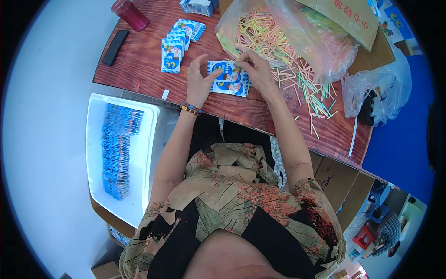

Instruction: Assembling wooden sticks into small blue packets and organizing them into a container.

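Observation:
Small blue-and-white printed packets [230, 87] lie on the red-brown wooden table in front of me, apparently one overlapping another. My left hand [200, 83] is at their left edge, thumb resting across the upper packet, index finger raised apart from the thumb. At the upper right corner, my right hand [258, 72] has thumb and index finger pinched together on the packet. Whether a thin stick is also between those fingertips is hidden. Behind and right of that hand, a heap of thin pink, yellow and green sticks [265, 35] spills from a clear plastic bag [325, 56].
More packets [172, 56] overlap beyond my left hand, near a dark flat bar [115, 47] and a red-lidded jar [131, 16]. A white foam box [155, 139] with rows of packets stands at lower left. An open carton [381, 53] stands at far right; a person [389, 232] sits beyond.

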